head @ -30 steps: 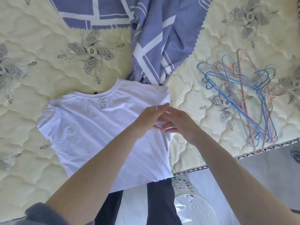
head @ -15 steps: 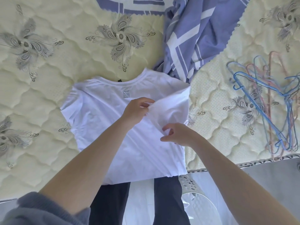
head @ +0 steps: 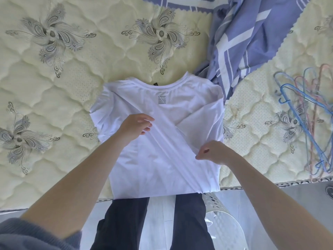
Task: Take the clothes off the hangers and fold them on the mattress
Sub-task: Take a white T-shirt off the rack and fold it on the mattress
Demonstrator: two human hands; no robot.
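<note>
A white T-shirt (head: 147, 168) lies flat on the cream quilted mattress (head: 54, 98), collar away from me, its hem at the near edge. Its right side is folded inward across the body. My left hand (head: 134, 128) pinches the upper end of that folded edge near the shirt's middle. My right hand (head: 214, 153) pinches the same edge lower down, toward the shirt's right side. The fabric stretches taut between the two hands. A heap of bare blue and pink hangers (head: 306, 121) rests on the mattress at the right.
A purple and white striped cloth (head: 239, 40) is bunched at the top right, touching the shirt's shoulder. A white perforated basket (head: 223, 222) stands on the floor by my legs. The mattress edge (head: 270, 184) runs along the bottom.
The hands have carried the shirt's right side inward over the body and moved apart, the left going up and left, the right down. The view has shifted left.
</note>
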